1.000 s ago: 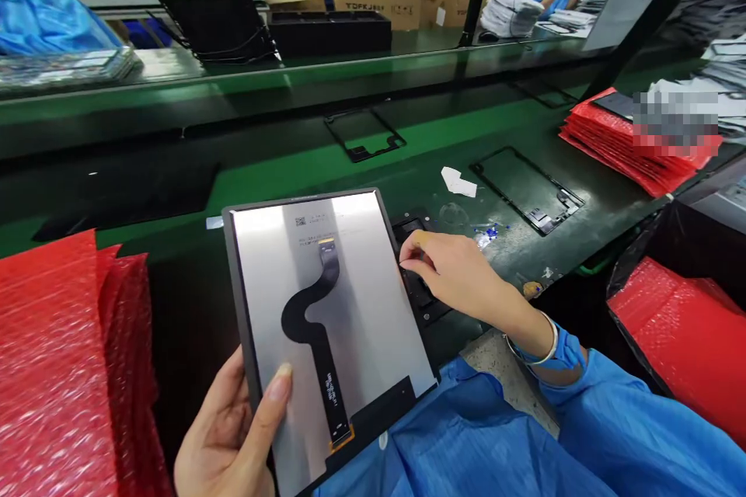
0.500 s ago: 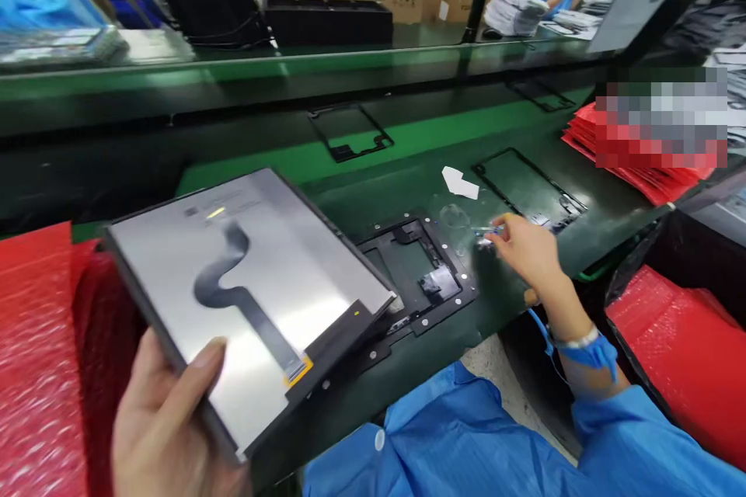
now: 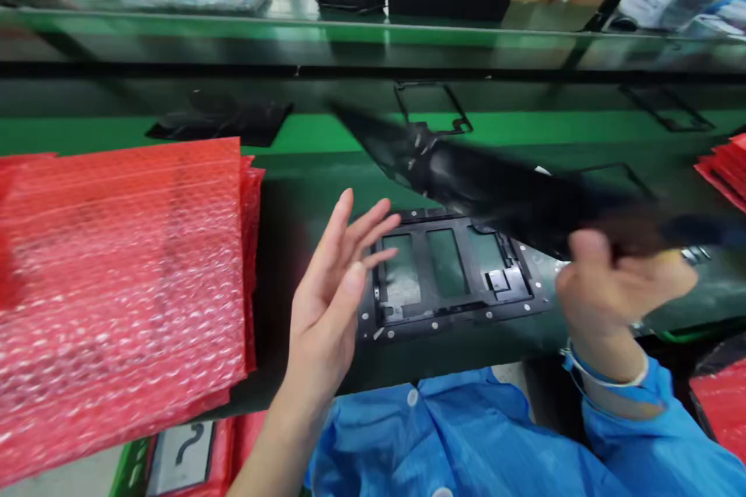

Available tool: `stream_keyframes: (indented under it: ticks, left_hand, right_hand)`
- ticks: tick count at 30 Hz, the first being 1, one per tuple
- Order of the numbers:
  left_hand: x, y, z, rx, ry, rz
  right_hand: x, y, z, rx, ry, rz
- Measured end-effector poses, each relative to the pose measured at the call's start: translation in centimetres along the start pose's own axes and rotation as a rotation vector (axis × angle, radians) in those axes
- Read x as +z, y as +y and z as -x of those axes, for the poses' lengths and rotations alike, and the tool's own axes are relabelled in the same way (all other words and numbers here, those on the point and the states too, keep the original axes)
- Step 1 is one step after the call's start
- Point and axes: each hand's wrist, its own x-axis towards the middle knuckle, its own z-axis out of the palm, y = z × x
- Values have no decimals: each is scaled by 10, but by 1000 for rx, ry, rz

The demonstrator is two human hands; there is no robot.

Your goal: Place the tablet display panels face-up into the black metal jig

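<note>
Right hand [image 3: 618, 287] fingers clamped on one edge of a dark, motion-blurred panel [image 3: 495, 186], held tilted in the air above the black fixture [image 3: 448, 268] on the green belt [image 3: 303, 132]. Left hand [image 3: 335, 287] empty, fingers spread flat, edge-on just left of the fixture. Red bubble-wrap stack [image 3: 122, 287] further left.

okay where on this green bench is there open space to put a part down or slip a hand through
Bare green belt runs between the crumpled black sheet and the thin black frame. A dark gap lies between the red bubble-wrap stack and the black fixture, where the open left hand hovers. Crowded on the right: the right hand holds a blurred dark panel over the fixture.
</note>
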Motion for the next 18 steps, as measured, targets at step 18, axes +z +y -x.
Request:
stream_keyframes:
  ticks: [18]
  left_hand:
    - [-65,-69,10,-82,-282,-958]
  right_hand:
    - [9,62,3,850,-128,-380]
